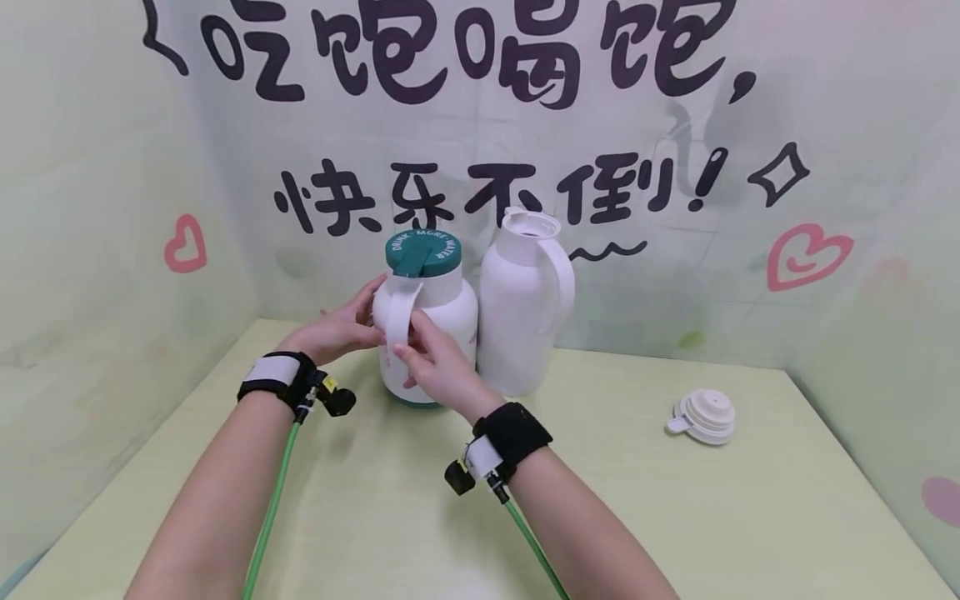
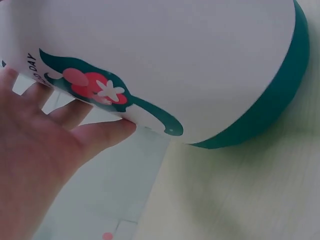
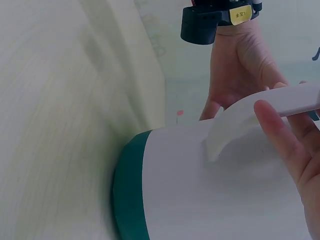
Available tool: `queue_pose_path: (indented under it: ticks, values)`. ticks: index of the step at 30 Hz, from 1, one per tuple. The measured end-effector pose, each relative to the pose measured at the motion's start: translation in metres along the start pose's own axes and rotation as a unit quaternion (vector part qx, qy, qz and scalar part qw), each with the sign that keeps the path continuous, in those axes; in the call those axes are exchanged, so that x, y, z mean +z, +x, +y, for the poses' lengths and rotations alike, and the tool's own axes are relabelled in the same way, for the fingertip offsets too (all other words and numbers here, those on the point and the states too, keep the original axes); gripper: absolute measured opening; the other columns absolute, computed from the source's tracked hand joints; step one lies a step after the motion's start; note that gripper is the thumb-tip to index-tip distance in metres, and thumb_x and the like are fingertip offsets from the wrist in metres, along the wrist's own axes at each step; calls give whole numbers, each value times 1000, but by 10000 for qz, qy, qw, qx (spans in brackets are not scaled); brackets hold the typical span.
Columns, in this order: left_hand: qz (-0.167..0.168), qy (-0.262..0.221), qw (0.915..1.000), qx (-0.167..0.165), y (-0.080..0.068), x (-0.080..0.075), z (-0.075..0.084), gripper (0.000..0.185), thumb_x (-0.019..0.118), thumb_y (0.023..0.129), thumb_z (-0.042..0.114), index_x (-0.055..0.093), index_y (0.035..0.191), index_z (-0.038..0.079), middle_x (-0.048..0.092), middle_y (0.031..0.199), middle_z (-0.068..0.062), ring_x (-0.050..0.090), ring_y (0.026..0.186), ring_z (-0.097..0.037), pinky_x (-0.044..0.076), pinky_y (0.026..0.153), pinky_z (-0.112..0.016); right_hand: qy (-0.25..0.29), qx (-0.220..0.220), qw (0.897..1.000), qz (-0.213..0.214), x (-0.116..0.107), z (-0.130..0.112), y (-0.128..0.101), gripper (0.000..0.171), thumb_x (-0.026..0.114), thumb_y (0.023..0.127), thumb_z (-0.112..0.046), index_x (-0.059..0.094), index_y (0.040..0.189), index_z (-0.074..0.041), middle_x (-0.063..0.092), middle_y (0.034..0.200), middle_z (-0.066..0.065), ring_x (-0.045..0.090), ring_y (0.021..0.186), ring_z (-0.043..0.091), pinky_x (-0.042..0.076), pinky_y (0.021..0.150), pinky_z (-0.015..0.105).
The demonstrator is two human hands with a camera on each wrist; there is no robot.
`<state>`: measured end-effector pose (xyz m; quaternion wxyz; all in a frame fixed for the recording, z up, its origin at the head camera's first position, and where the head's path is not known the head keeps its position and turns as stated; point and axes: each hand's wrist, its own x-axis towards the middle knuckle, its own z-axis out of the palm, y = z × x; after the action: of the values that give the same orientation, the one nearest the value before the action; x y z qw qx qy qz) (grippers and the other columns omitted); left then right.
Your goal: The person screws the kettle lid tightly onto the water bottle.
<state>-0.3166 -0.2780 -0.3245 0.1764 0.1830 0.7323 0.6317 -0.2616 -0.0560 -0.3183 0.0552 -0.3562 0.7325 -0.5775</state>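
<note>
The jug (image 1: pixel 427 321) stands on the table (image 1: pixel 675 517), touching the flask (image 1: pixel 525 304). Left hand (image 1: pixel 337 333) rests spread, straight fingers on its side; right hand (image 1: pixel 438 362) pinches its handle (image 1: pixel 400 312).

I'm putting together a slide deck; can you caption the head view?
Both hands, left hand and right hand, hold the green-lidded jug beside a lidless white jug; loose lid lies apart.
</note>
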Motion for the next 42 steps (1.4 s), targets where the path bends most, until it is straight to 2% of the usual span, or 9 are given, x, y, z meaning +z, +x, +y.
queue_pose_path:
  ticks: [9,22,25,30,34,37,39,41,42]
  values:
    - [262,189,9994,-115,2,6,7,98,65,87,6,-2,152,35,-1,158,-5,8,141,-33,21,106,-59,73,-35,10000,-20,-9,-1,-4,30,50,99,-10,43,129,-9,57,115,11,57,96,19,55,65,33]
    - [335,153,9993,-101,4,11,14,99,63,88,3,-6,151,37,0,158,-4,9,140,-31,16,108,-58,97,53,9998,168,-10,-5,-5,30,51,100,-13,44,128,-11,57,113,8,58,97,20,55,68,32]
    - [465,188,9987,-60,3,14,9,99,63,88,4,-5,152,36,1,158,-4,10,140,-31,16,108,-58,199,191,9990,339,-7,-2,-7,27,52,99,-16,48,125,-10,58,107,4,59,95,20,55,69,32]
    - [895,282,9955,154,0,23,-7,94,64,89,8,0,153,34,6,159,-3,12,142,-29,20,108,-56,322,353,9951,865,2,5,-11,22,54,98,-19,55,117,-8,59,103,4,60,91,23,54,66,30]
    - [1210,469,9914,154,-4,31,-19,90,65,92,22,0,154,32,6,159,-2,11,143,-30,22,107,-55,288,311,9921,1177,8,9,-14,20,55,98,-19,57,114,-6,59,105,5,59,93,27,54,65,30]
    - [1531,723,9856,16,-12,39,-23,88,65,92,31,2,154,26,9,159,-7,15,142,-35,25,105,-58,191,354,9921,1189,10,11,-17,21,54,99,-18,57,115,-4,58,105,5,59,95,25,55,67,34]
    - [1887,1000,9769,-56,-19,46,-22,84,63,94,29,6,154,20,16,157,-13,22,139,-38,28,103,-59,80,460,9926,1123,10,12,-23,22,53,100,-18,58,116,-4,59,107,4,59,96,22,55,69,36]
    - [2421,1281,9618,-25,-25,57,-19,75,59,95,21,12,153,13,27,151,-19,32,134,-40,33,101,-56,-201,567,9926,1056,7,14,-31,22,52,100,-19,59,117,-6,60,108,3,58,99,18,54,73,35]
    - [2772,1392,9507,20,-28,63,-17,70,57,95,17,17,152,9,32,148,-21,36,131,-40,36,100,-54,-319,633,9923,1011,5,15,-36,23,52,100,-20,59,118,-7,60,109,2,59,99,17,53,75,34]
